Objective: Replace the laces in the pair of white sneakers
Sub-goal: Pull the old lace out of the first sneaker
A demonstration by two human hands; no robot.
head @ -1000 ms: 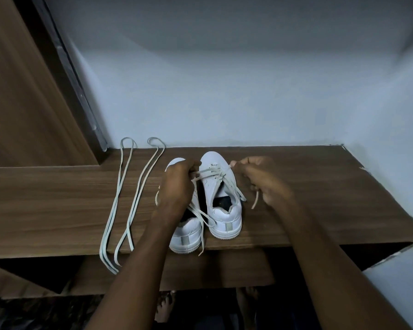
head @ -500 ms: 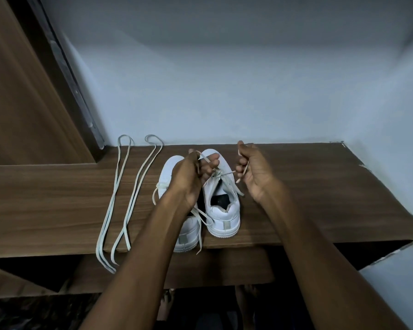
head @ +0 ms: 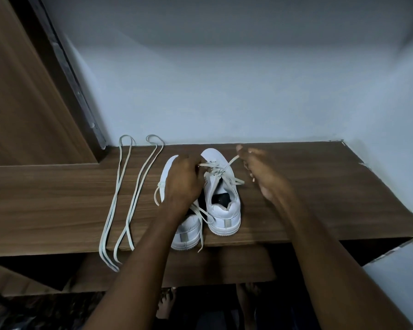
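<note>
Two white sneakers stand side by side on the wooden shelf (head: 320, 198), heels toward me: the left sneaker (head: 186, 234) and the right sneaker (head: 222, 208). The right sneaker's lace (head: 215, 169) is loose across its eyelets. My left hand (head: 183, 179) lies over the left sneaker and pinches one strand of that lace. My right hand (head: 260, 172) is to the right of the shoe and pinches the other strand at its fingertips; it is blurred. Two spare laces (head: 126, 198) lie folded in long loops to the left.
A pale wall rises directly behind the shelf and along its right side. A brown wooden panel (head: 22, 91) stands at the left. The spare laces' ends hang over the shelf's front edge (head: 57, 248). Bare feet show on the floor below.
Both hands came down from the raised pull of half a second ago. My right hand moved right and outward, drawing a lace strand away from the right sneaker.
</note>
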